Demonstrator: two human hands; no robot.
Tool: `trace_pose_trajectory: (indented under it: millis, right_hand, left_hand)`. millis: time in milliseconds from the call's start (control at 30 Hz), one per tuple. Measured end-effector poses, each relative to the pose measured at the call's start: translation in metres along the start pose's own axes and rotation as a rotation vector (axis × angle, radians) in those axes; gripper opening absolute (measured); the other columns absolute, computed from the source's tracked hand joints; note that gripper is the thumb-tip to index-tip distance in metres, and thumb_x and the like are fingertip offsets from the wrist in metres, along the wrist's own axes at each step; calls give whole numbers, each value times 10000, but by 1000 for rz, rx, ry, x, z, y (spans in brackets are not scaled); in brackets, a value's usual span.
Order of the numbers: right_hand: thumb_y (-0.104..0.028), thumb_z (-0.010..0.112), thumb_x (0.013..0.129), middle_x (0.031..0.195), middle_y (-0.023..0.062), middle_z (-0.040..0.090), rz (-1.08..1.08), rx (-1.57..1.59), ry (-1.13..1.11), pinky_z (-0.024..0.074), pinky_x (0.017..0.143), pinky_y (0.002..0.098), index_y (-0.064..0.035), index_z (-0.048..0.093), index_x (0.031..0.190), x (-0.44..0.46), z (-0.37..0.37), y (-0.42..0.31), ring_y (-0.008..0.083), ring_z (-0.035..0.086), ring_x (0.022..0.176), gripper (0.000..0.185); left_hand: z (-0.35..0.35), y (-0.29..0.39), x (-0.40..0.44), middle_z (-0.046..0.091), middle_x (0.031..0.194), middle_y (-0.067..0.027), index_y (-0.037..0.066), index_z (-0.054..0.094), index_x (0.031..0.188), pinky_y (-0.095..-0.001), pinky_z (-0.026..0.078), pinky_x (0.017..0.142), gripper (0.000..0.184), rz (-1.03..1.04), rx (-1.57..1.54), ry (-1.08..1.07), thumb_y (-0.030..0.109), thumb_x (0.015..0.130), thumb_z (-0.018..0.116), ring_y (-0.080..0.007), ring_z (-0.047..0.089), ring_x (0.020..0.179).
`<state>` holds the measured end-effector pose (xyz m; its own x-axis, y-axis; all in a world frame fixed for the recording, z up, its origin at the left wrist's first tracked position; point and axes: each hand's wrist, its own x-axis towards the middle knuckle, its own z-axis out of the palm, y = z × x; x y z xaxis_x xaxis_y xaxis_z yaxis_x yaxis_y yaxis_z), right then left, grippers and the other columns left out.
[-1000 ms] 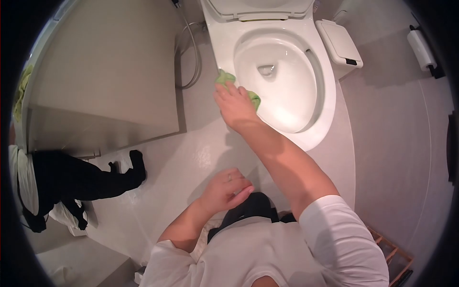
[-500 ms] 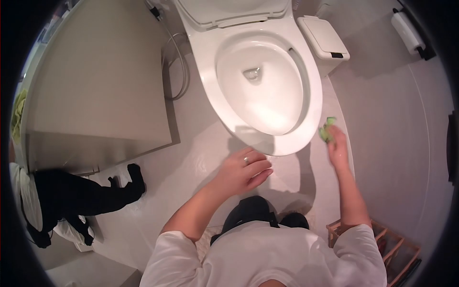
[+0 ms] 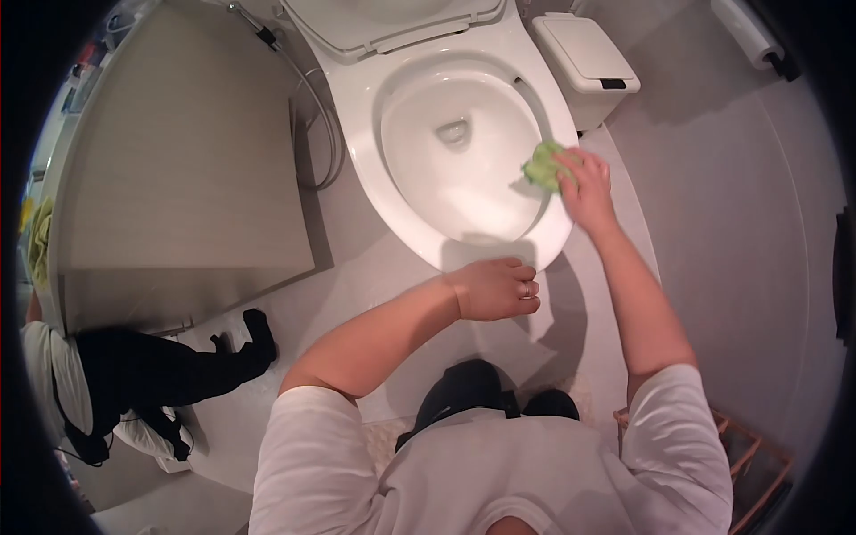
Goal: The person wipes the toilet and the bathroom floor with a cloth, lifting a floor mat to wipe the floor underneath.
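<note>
The white toilet [image 3: 361, 169] stands in front of me with its lid raised and its bowl uncovered. My right hand [image 3: 587, 189] grips a crumpled green cloth [image 3: 542, 168] at the right side of the bowl rim. The cloth hangs over the rim's inner edge. At the front of the toilet, my left hand [image 3: 495, 290] is loosely curled with a ring on one finger, and I see nothing in it. Its fingers are close to the front rim; whether they touch is unclear.
A white lidded bin [image 3: 587, 62] stands right of the toilet. Left is a beige cabinet [image 3: 187, 152], with a sprayer hose [image 3: 330, 116] beside it. A paper roll [image 3: 744, 31] hangs on the right wall, above a wooden rack [image 3: 744, 459]. Dark-trousered legs [image 3: 169, 366] show at far left.
My right hand has brought the green cloth from beside the toilet up and left onto the bowl rim. My left hand has moved right and curled. The view has shifted slightly.
</note>
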<state>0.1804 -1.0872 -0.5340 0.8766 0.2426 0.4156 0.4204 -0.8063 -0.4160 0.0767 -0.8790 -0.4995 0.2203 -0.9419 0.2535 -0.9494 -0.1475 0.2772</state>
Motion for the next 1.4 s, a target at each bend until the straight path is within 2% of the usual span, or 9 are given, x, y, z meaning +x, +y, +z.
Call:
trace_pose_trajectory:
  millis: [200,367,500,567,600,633,800,1167,1400]
  right_hand:
    - [-253,486,835,1148,132,490,215,2,89,350,927,385,-154,551,1141,115,43,46,314,438,1091,328]
    - [-299,427,875,1086,148,551,619,587,-27,370,879,343,-70,536,1139,143,63,69,281,501,1013,367]
    - [-289,411,894,1067,139,577,738,1177,-22,383,845,318,-17,511,1144,54,47,60,231,523,972,382]
    - [-250,424,892,1086,128,570,690,922,-28,370,867,304,-19,508,1150,-32,40,48,200,512,983,355]
    - [-189,419,883,1100,93,550,791,1506,-97,398,858,299,6,460,1183,-78,27,34,161,506,996,360]
    - [-175,456,868,1124,79,535,850,913,-555,401,867,302,13,433,1213,-110,24,41,173,512,1001,394]
    - [-153,481,876,1139,70,535,1360,1323,-115,409,865,288,-48,451,1235,-220,-40,48,169,516,1013,375]
    - [-190,532,792,1232,60,479,-133,172,63,350,949,372,-147,558,1131,39,-42,9,257,418,1140,342]
    - [-180,499,752,999,20,579,-244,-376,-403,424,785,391,-110,636,853,54,-18,-18,240,489,987,185]
  left_hand:
    - [10,-3,0,539,838,23,117,569,879,-271,449,694,206,-43,52,39,140,675,545,-167,493,806]
    - [1,-4,2,546,854,35,113,578,942,-267,459,673,268,-102,34,14,115,677,542,-153,495,800]
    - [-1,1,10,524,826,47,137,594,926,-245,453,675,245,-146,-1,-42,117,685,553,-143,481,788]
    - [0,-2,13,506,794,57,141,611,853,-225,443,661,182,-142,35,-37,125,676,570,-141,473,764]
    - [-1,0,12,505,789,55,136,613,847,-228,441,659,179,-150,52,-42,128,673,569,-139,471,762]
    - [-1,1,14,503,785,53,131,614,840,-231,439,657,176,-151,65,-44,131,670,568,-137,469,759]
    - [4,-3,19,499,772,35,107,587,844,-252,431,657,185,-50,135,-51,138,665,552,-139,461,754]
    - [8,0,10,519,767,23,91,556,833,-264,434,652,176,-55,142,23,123,661,578,-162,470,767]
    - [2,2,0,564,783,-29,70,567,832,-299,445,581,207,-76,1,210,86,638,636,-205,527,682]
